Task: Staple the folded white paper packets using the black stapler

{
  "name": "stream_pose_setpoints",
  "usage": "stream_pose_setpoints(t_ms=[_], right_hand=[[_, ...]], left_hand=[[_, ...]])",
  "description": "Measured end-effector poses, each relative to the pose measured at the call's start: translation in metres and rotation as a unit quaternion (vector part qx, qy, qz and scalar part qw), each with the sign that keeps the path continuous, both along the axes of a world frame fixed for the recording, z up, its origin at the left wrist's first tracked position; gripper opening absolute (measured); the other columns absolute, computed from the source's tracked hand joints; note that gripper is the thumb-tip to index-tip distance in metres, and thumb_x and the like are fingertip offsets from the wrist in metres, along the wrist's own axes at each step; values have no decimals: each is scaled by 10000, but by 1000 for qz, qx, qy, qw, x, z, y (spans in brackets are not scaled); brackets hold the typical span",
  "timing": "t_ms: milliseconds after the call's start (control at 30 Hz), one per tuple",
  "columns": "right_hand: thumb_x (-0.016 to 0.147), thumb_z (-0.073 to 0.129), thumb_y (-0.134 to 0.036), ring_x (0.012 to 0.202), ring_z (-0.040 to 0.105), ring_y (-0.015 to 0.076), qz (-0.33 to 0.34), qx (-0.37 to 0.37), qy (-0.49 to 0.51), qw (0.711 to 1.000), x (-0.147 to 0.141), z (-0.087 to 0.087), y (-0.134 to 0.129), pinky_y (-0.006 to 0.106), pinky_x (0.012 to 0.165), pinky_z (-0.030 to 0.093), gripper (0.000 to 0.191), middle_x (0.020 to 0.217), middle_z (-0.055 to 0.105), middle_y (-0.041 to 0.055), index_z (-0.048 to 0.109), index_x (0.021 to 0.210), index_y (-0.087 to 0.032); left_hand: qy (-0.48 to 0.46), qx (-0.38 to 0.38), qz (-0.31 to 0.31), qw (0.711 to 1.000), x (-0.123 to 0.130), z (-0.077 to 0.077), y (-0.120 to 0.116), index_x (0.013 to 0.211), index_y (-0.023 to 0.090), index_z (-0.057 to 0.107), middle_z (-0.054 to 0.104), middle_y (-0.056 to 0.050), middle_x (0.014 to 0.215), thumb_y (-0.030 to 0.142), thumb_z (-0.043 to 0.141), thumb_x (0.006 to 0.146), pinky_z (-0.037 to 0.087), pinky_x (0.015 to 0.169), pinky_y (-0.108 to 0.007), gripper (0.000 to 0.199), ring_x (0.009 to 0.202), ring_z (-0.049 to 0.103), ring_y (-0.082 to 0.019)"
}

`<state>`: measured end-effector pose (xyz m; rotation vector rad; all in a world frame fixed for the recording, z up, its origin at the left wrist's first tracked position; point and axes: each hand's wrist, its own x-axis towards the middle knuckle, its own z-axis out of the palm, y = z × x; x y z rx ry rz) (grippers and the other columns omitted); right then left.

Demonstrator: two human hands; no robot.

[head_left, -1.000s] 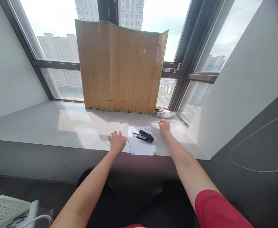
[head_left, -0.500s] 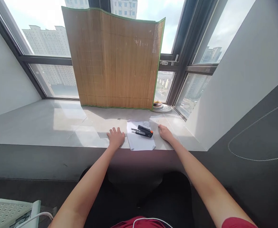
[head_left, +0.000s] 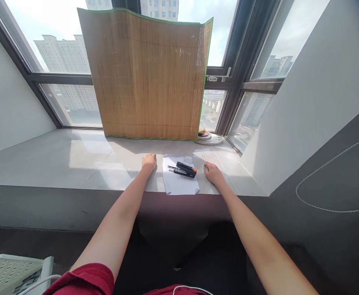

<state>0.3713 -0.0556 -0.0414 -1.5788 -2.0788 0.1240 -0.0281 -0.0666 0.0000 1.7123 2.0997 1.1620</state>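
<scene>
My left hand is closed on the windowsill, left of the paper. Its fingertips press together over a spot where a tiny dark thing lay; what they hold, if anything, is too small to make out. My right hand rests on the sill right of the paper, with fingers curled and the fingertips hiding anything between them. Between the hands lie white sheets of paper. On top sits a black stapler with an orange spot at its right end and metal parts jutting left; neither hand touches it.
A brown bamboo mat with green edging stands against the window behind the pale sill. Stacked round discs lie at its right foot. A beaded cord hangs at the right, and a perforated pale chair stands lower left.
My left hand has moved forward, away from me, and its spread fingers have closed near the tiny dark thing. My right hand stays in place. The view has shifted slightly.
</scene>
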Motion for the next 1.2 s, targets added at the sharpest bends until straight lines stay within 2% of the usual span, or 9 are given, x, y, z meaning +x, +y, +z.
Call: stream_pose_setpoints(t_ms=[167, 267, 333, 433, 533, 667, 833, 1033, 1200], right_hand=[[1003, 460, -146, 1356, 621, 247, 9, -5, 8, 1000, -2, 7, -8, 330, 1153, 445, 401, 1454, 696, 145, 752, 1276, -177], [979, 466, -126, 1299, 649, 256, 9, -3, 11, 1000, -3, 10, -9, 334, 1118, 461, 378, 1358, 738, 156, 772, 1195, -175], [947, 497, -124, 1229, 678, 273, 6, -8, 31, 999, -6, 14, -8, 358, 1090, 481, 344, 1253, 771, 166, 786, 1126, -171], [938, 551, -219, 1139, 707, 292, 9, -3, 150, 989, -16, 23, -8, 418, 1045, 524, 271, 1164, 794, 149, 782, 1074, -182], [1003, 555, -451, 1108, 718, 281, 109, 14, 296, 949, -40, 29, -15, 425, 968, 569, 328, 1183, 790, 111, 760, 1106, -216], [937, 703, -573, 1089, 697, 286, 238, 39, 281, 929, -71, 24, -27, 409, 910, 575, 393, 1157, 774, 110, 753, 1131, -236], [885, 794, -403, 1076, 687, 288, 230, 33, 223, 947, -79, 13, -26, 408, 900, 573, 308, 1117, 764, 109, 746, 1131, -224], [897, 785, -291, 1021, 718, 278, 227, 18, 205, 952, -77, 11, -23, 413, 929, 567, 286, 1118, 786, 99, 757, 1172, -218], [903, 786, -261, 985, 735, 275, 232, 21, 208, 950, -78, 10, -23, 404, 908, 578, 244, 1093, 796, 93, 786, 1145, -225]], left_hand=[[98, -16, 4, 995, 10, -13, -51, 927, 196, 665, 691, -201, 1120, 96, 471, 989, 434, 1084, -522, 227, 1225, 603, -382], [198, -4, -10, 980, 17, -20, -83, 1014, 203, 664, 707, -172, 1083, 103, 432, 1019, 453, 995, -488, 253, 1133, 619, -360], [205, 26, -37, 978, 21, -20, -93, 1113, 205, 660, 713, -141, 1020, 85, 418, 1021, 456, 955, -457, 286, 1061, 630, -331], [111, 80, -89, 987, 29, -14, -86, 1235, 210, 643, 704, -89, 927, 95, 417, 1027, 474, 906, -407, 328, 960, 639, -283], [-35, 121, -116, 985, 39, -6, -65, 1147, 221, 675, 728, -66, 963, 148, 436, 1036, 499, 870, -362, 274, 913, 666, -235], [-129, 132, -132, 974, 52, -6, -52, 1084, 214, 713, 766, -54, 977, 189, 525, 1005, 515, 849, -343, 205, 897, 709, -217], [-98, 166, -157, 969, 57, -13, -60, 1281, 239, 656, 766, -37, 932, 227, 562, 1034, 516, 902, -346, 265, 956, 718, -218], [32, 131, -235, 963, 60, -14, -56, 1048, 228, 646, 725, -51, 986, 136, 597, 1005, 519, 861, -363, 113, 932, 668, -230], [127, 164, -236, 949, 58, -15, -50, 1011, 227, 690, 647, -85, 1073, 124, 652, 988, 517, 936, -425, 113, 1038, 588, -271]])
